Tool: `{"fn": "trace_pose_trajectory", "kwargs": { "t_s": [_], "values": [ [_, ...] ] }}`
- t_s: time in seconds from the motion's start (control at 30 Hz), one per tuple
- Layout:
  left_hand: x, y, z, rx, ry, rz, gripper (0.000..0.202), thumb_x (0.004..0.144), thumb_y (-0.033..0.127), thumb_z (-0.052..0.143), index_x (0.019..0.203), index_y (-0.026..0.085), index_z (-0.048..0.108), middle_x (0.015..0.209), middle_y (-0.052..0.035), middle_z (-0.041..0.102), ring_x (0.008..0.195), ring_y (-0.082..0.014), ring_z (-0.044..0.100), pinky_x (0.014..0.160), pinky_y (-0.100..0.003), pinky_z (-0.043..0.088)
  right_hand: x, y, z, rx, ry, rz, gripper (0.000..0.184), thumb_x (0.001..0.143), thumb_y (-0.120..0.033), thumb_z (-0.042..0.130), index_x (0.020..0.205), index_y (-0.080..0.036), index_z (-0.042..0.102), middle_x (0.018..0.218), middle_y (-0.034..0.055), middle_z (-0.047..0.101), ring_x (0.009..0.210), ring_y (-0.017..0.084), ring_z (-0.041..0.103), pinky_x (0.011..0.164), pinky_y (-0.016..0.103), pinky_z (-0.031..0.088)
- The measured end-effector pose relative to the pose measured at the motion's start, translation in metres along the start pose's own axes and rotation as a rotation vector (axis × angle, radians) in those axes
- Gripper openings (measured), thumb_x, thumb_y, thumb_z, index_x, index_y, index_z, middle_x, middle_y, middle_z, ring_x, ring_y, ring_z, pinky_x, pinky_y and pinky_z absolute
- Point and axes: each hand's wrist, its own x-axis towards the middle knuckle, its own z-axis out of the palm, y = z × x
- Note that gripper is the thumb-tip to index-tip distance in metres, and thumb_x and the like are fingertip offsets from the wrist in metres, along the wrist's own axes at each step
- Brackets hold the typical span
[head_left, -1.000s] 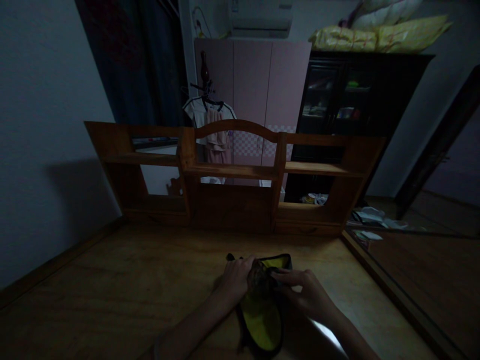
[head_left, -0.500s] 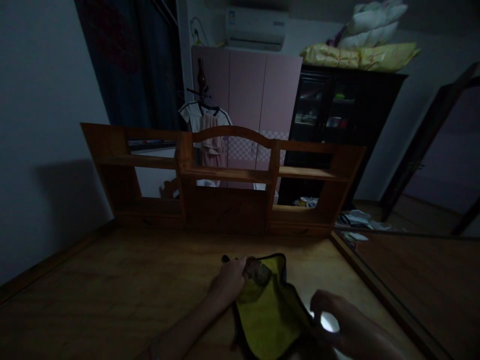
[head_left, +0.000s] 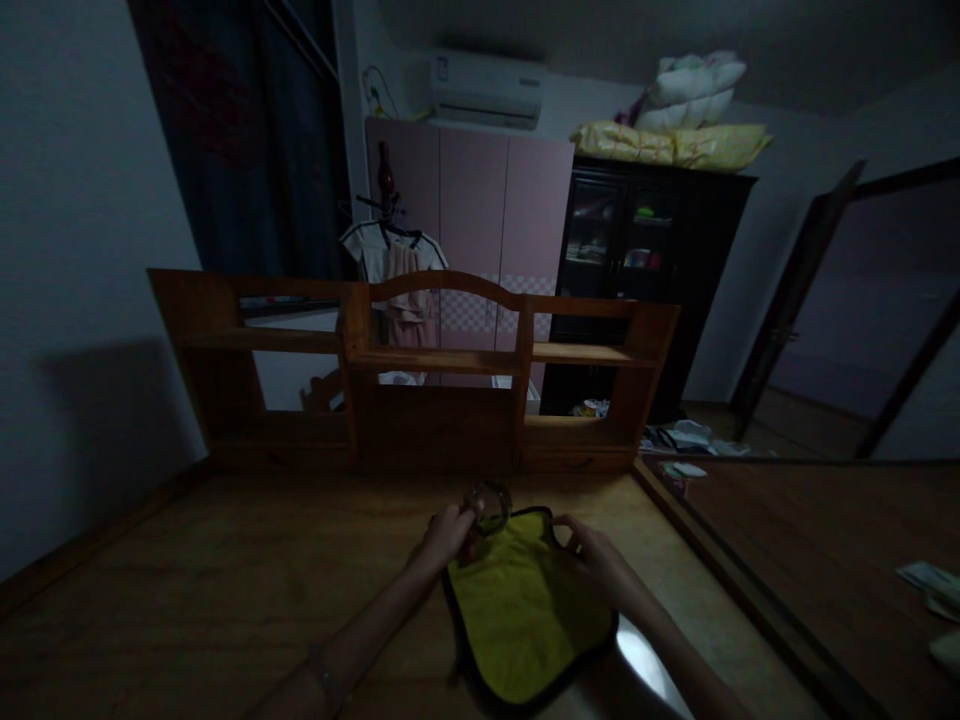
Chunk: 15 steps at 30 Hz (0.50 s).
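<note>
A yellow cloth with a dark border [head_left: 521, 610] lies spread flat on the wooden surface [head_left: 225, 580] in front of me. My left hand [head_left: 448, 532] pinches its far left corner, where a small dark loop [head_left: 489, 498] sticks up. My right hand [head_left: 592, 553] grips the cloth's far right corner with curled fingers. Both forearms reach in from the bottom of the view.
A wooden shelf unit [head_left: 420, 370] stands across the far edge of the surface. Behind it are a pink wardrobe [head_left: 480, 220], hanging clothes [head_left: 394, 270], a dark cabinet [head_left: 637, 260] with bundles on top, and an air conditioner [head_left: 487, 88]. A doorway opens at right.
The cloth went from folded lengthwise to spread open and flat. My right hand swung away low to the right, then came back to the cloth's far right corner. The view shifted right.
</note>
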Motion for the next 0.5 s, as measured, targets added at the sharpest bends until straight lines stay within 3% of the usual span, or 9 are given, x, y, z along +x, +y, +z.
{"fn": "trace_pose_trajectory", "kwargs": {
  "t_s": [0.13, 0.3, 0.5],
  "values": [
    [0.016, 0.009, -0.004, -0.008, -0.129, -0.067, 0.033, 0.094, 0.044, 0.05, 0.098, 0.013, 0.061, 0.085, -0.0025, 0.065, 0.069, -0.0128, 0.063, 0.066, -0.03, 0.053, -0.003, 0.015, -0.004, 0.08, 0.101, -0.051, 0.049, 0.076, -0.019, 0.049, 0.125, -0.021, 0.057, 0.085, 0.0049, 0.07, 0.077, 0.022, 0.066, 0.07, 0.03, 0.05],
    [0.042, 0.037, -0.001, 0.018, -0.292, -0.112, 0.029, 0.093, 0.036, 0.055, 0.11, 0.014, 0.058, 0.106, -0.0064, 0.062, 0.088, -0.0177, 0.063, 0.076, -0.036, 0.055, -0.034, 0.048, -0.027, 0.067, 0.224, -0.044, 0.046, 0.065, -0.009, 0.042, 0.097, -0.021, 0.074, 0.099, 0.007, 0.071, 0.093, 0.023, 0.066, 0.084, 0.034, 0.051],
    [0.068, 0.082, 0.033, 0.014, -0.46, -0.081, 0.03, 0.092, 0.034, 0.056, 0.115, 0.015, 0.056, 0.113, -0.0077, 0.06, 0.095, -0.02, 0.062, 0.081, -0.04, 0.054, -0.076, 0.082, -0.044, -0.12, 0.399, -0.025, 0.048, 0.076, -0.011, 0.042, 0.117, -0.019, 0.064, 0.128, 0.0099, 0.061, 0.115, 0.025, 0.058, 0.099, 0.041, 0.046]
  ]
}}
